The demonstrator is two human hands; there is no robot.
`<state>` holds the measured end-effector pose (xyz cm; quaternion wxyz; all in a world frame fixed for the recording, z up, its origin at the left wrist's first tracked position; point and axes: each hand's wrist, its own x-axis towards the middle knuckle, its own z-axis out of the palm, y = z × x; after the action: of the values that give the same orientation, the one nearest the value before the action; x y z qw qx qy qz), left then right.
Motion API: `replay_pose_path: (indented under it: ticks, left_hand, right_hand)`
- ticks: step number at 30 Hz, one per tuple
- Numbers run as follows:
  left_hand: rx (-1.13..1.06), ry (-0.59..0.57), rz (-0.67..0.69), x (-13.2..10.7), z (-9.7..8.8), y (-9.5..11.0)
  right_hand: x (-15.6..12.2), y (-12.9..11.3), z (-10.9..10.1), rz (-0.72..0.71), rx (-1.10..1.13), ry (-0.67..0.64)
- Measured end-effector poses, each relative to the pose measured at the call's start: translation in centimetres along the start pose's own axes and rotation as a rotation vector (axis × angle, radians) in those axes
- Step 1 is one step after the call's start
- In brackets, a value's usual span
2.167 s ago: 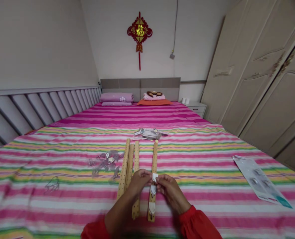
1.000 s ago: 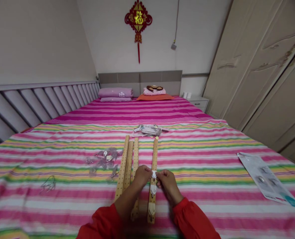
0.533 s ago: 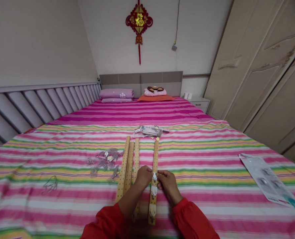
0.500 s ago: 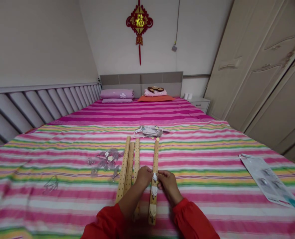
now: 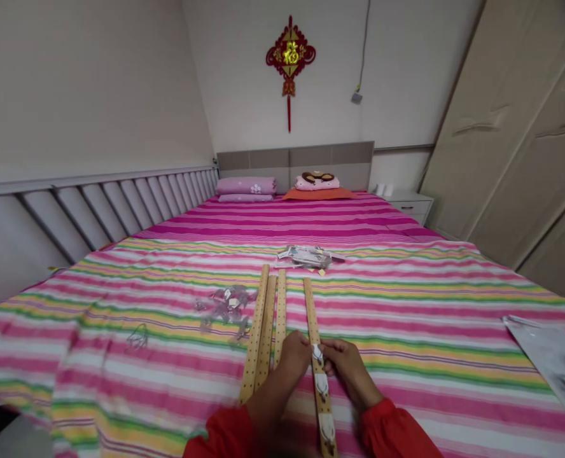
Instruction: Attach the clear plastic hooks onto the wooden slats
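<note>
At far left, a pale grey slatted rail (image 5: 139, 203) along the bed's side, then a thin, dark-edged loop (image 5: 138, 336), possibly cord or clear plastic, on the pink, white, green and yellow striped cloth (image 5: 168, 381) spread over the bed. Next, a scatter of small clear plastic bags (image 5: 228, 308) with white and metallic-looking bits, contents too blurred to name. Just beside the bags, three long, tan, perforated strips (image 5: 266, 327), apparently wooden, close together and pointing toward the headboard.

Reaching across these, a bare left hand (image 5: 295, 356) in a red sleeve, thumb and fingers nearly closed at the left edge of a small white hook (image 5: 317, 353). Beyond the hands, a bundle of clear plastic packaging (image 5: 308, 256).

Set apart from the trio, a fourth tan perforated strip (image 5: 310, 312), with the white hook between both hands and, nearer the wearer, a second white hook (image 5: 321, 385) and a third white hook (image 5: 327, 427) in line along it. Now slanted, with its far end closer to the trio and its near end swung rightward compared with half a second ago: probably loose on the cloth and turning under the hands. At the hook's right edge, a right hand (image 5: 349, 367), likewise pinched nearly closed; impossible to tell whether also gripping the strip.

At far right, a white card pack (image 5: 544, 353) with clear blisters, partly out of view.
</note>
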<state>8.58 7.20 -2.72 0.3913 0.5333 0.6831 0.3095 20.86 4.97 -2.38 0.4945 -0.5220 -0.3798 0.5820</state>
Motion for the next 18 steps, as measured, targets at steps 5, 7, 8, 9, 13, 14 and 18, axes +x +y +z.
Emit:
replay_pose_path:
  ticks: [5,7,8,9,13,14,18]
  left_hand:
    - [-0.022,-0.043,0.059,-0.4,-1.9,1.1]
    - [-0.070,-0.037,0.164,-0.1,-4.4,1.3]
    - [-0.092,-0.007,0.229,0.2,-6.1,1.3]
    - [-0.099,0.063,0.269,0.6,-7.9,1.1]
    - [0.061,0.422,0.251,3.1,-15.4,-0.9]
    - [0.088,0.454,0.234,3.7,-16.9,-1.5]
    - [0.185,0.538,0.169,5.5,-20.6,-3.0]
  right_hand:
    - [-0.1,0.1,-0.5,0.003,0.046,-0.008]
    - [-0.4,0.1,-0.7,0.000,0.082,0.005]
    - [-0.5,0.0,-0.7,-0.001,0.099,0.009]
    - [-0.6,0.0,-0.8,0.000,0.113,0.011]
    - [-0.9,-0.3,-0.5,0.021,0.112,0.032]
    - [-0.8,-0.2,-0.5,0.023,0.103,0.040]
    - [-0.7,-0.1,-0.3,0.011,0.071,0.064]
